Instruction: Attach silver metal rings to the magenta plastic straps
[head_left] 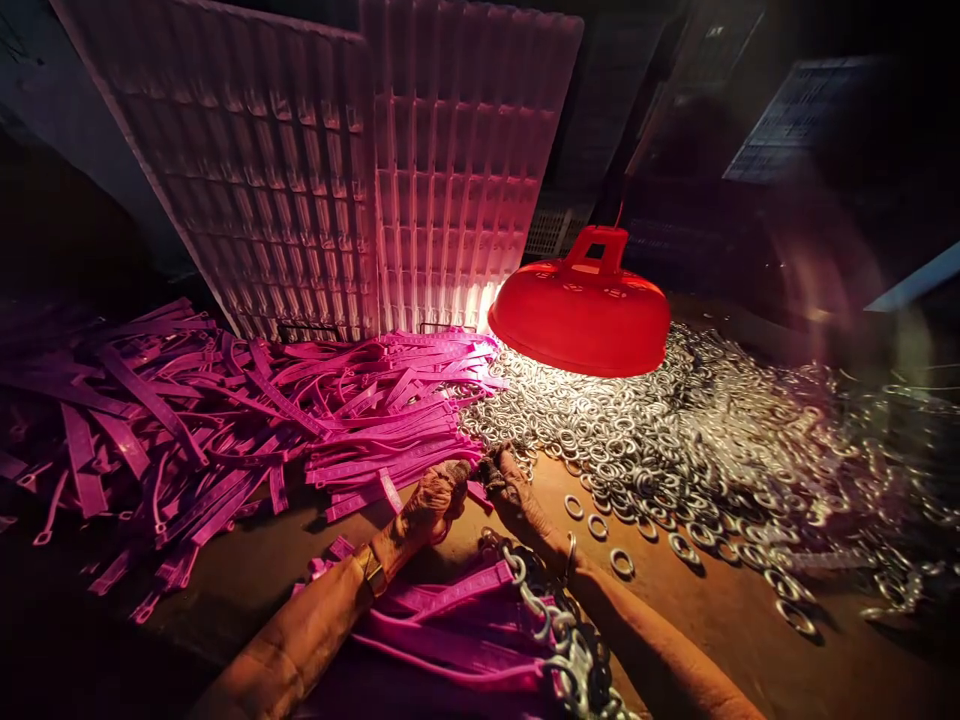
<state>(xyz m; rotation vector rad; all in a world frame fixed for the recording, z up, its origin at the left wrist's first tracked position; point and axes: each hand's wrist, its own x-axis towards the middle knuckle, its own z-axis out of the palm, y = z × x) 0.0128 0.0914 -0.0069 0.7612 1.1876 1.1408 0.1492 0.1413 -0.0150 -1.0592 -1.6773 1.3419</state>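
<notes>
My left hand (441,490) is closed in a pinch, its fingertips meeting those of my right hand (510,485) above the table. Between them shows a short piece of pink strap (480,494), which the left fingers appear to grip. My right hand is closed too, its fingertips dark; what they pinch is hidden. Just beyond the left hand lies a stack of pink straps (397,450) side by side. Beneath my forearms is a bundle of pink straps (457,640) with metal rings (574,670) at their right ends.
A large heap of loose metal rings (637,430) spreads to the right, with several strays near my right wrist. A red lamp (581,315) hangs low over it. More pink straps (150,410) pile up on the left. Ribbed translucent panels (457,180) stand behind.
</notes>
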